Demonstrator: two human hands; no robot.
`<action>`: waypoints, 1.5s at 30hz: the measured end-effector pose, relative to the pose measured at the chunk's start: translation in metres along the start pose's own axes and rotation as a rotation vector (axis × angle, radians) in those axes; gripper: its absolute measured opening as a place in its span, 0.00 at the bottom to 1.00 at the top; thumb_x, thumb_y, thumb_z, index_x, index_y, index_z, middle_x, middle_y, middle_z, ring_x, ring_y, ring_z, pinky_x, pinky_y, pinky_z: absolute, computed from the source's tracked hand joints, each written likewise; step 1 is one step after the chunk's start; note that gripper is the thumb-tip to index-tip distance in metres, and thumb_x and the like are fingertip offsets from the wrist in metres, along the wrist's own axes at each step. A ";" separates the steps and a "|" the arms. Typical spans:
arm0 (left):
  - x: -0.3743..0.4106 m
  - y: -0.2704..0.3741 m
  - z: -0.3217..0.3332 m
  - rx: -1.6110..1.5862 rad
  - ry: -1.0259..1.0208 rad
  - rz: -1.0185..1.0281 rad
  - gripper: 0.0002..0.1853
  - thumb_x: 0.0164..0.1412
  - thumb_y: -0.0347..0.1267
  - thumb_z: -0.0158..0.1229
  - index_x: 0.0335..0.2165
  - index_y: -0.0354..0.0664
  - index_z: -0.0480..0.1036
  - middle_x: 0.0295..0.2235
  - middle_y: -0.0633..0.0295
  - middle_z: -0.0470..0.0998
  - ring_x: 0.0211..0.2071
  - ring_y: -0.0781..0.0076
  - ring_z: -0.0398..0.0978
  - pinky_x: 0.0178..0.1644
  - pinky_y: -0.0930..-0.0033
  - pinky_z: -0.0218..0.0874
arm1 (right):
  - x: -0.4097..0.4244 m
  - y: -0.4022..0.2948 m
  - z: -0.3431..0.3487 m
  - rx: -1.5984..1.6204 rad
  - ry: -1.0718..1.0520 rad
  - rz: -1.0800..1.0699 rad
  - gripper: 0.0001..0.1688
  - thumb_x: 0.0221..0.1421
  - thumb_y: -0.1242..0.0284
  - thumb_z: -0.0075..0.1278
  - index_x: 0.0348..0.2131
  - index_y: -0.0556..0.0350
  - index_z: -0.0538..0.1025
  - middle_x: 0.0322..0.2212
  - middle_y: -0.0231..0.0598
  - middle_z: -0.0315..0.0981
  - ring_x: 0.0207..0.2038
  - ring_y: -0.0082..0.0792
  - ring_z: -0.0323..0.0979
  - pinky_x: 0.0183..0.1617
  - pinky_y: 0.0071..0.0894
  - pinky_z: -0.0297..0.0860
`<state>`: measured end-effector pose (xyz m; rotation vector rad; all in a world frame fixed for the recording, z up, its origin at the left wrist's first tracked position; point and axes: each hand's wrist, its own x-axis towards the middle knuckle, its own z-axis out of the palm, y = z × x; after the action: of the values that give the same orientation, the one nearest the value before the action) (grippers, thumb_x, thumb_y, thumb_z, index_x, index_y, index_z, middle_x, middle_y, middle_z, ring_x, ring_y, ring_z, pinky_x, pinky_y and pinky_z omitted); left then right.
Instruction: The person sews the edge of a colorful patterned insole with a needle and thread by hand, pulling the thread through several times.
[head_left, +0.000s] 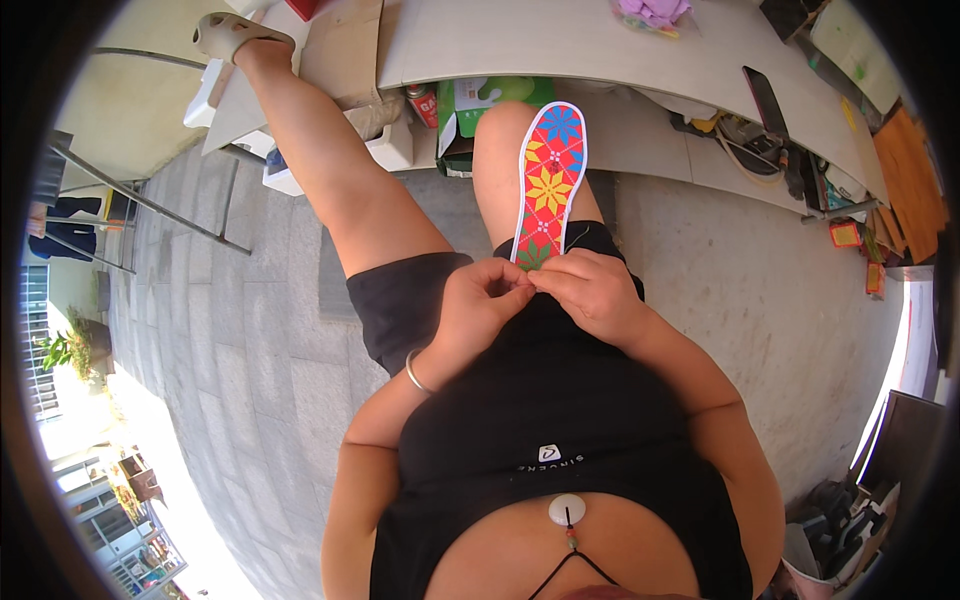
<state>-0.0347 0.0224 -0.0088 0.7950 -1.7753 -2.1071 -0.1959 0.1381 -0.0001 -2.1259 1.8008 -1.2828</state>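
My left hand (480, 300) and my right hand (589, 289) meet in front of my lap, thumbs and fingers pinched together tip to tip. Whatever sits between the fingertips is too small to make out. Just beyond them a patterned insole (550, 190) lies along my right thigh and knee. It is red with blue, yellow and green flower motifs and a white edge. My fingers cover its near end, so a grip on it cannot be confirmed. A thin thread (579, 238) seems to curve beside the insole, above my right hand. A bangle (417, 372) circles my left wrist.
A long pale table (495, 46) crosses ahead, with a phone (766, 101) and a purple bundle (655, 10) on top. Beneath it are a green box (491, 97), a spray can (422, 105) and a white foam box (394, 146). Metal rods (150, 195) stand at left.
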 end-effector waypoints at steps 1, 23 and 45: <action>0.001 0.000 -0.002 0.024 -0.015 0.016 0.03 0.55 0.21 0.60 0.31 0.32 0.73 0.28 0.66 0.76 0.29 0.84 0.71 0.35 0.82 0.63 | -0.002 0.004 0.000 -0.014 0.008 0.015 0.13 0.44 0.81 0.55 0.35 0.56 0.77 0.32 0.37 0.74 0.30 0.36 0.73 0.32 0.30 0.70; 0.022 0.040 -0.012 -0.472 0.079 0.029 0.11 0.54 0.20 0.58 0.38 0.35 0.71 0.31 0.56 0.78 0.21 0.72 0.74 0.25 0.73 0.68 | 0.017 0.049 -0.060 1.320 0.685 0.804 0.05 0.59 0.75 0.47 0.35 0.58 0.72 0.21 0.30 0.64 0.17 0.17 0.56 0.20 0.16 0.52; 0.016 0.025 -0.029 -1.479 -0.590 0.135 0.05 0.60 0.27 0.50 0.33 0.43 0.61 0.23 0.61 0.70 0.16 0.77 0.63 0.23 0.75 0.53 | 0.085 -0.035 -0.003 0.496 0.141 0.158 0.06 0.50 0.84 0.51 0.31 0.59 0.73 0.22 0.36 0.69 0.20 0.28 0.66 0.23 0.23 0.62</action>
<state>-0.0349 -0.0153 0.0090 -0.3674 0.0065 -2.7976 -0.1733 0.0788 0.0660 -1.6335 1.4552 -1.6569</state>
